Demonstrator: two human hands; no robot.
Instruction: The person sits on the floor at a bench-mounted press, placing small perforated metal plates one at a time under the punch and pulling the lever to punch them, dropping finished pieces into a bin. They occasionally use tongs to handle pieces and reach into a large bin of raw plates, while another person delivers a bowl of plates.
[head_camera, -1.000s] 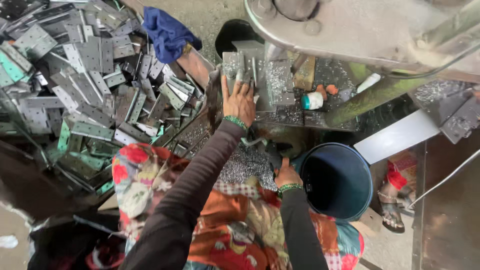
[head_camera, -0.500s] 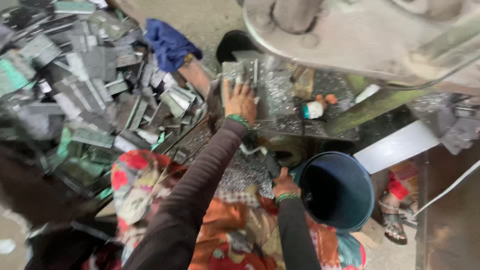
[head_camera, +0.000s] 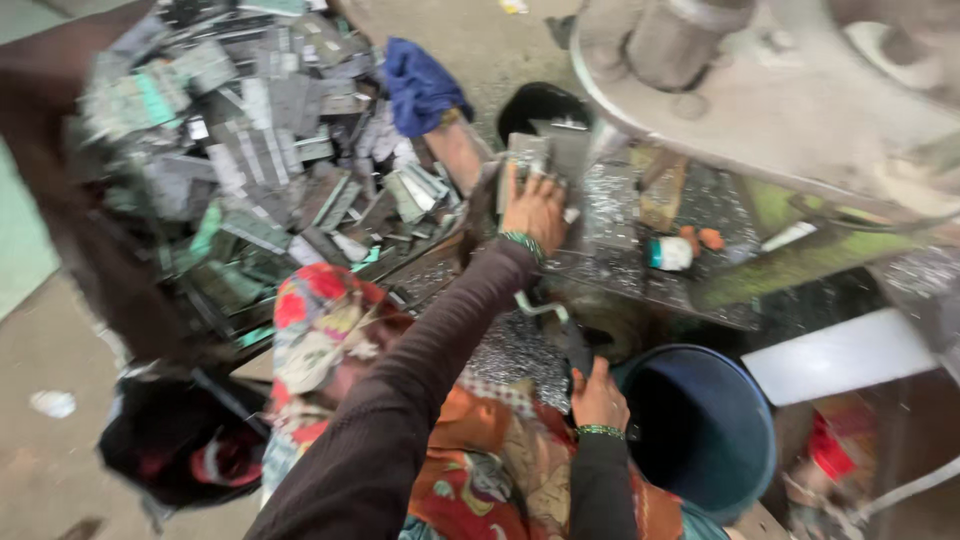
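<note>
- My right hand (head_camera: 598, 395) sits nearest me, low over my patterned lap, just beside the rim of the blue bucket (head_camera: 700, 425). Its fingers are curled around something dark, but the blur keeps me from telling whether they are clamped on it.
- Between my two arms the worktop (head_camera: 520, 350) glitters with small metal shavings.
- My left hand (head_camera: 535, 208) reaches forward, fingers spread flat and pressing on a stack of thin grey metal plates (head_camera: 545, 150) at the worktop's far edge, under the machine.
- I judge these plates stiff and fairly light singly, heavier as a stack. The cut edges are likely sharp and the faces slick, so I would take them by the long sides, not the corners.
- They look flat, rectangular, dull grey with a slight sheen, standing close together.
- To the right of them lies a small white and teal bottle (head_camera: 672, 253) on its side.
- Left of my arm lies a big loose heap of similar grey metal pieces (head_camera: 270, 170), some greenish.
- Farther off a blue cloth (head_camera: 420, 85) rests beside the heap.
- Above hangs the pale round body of the press machine (head_camera: 780, 90).
</note>
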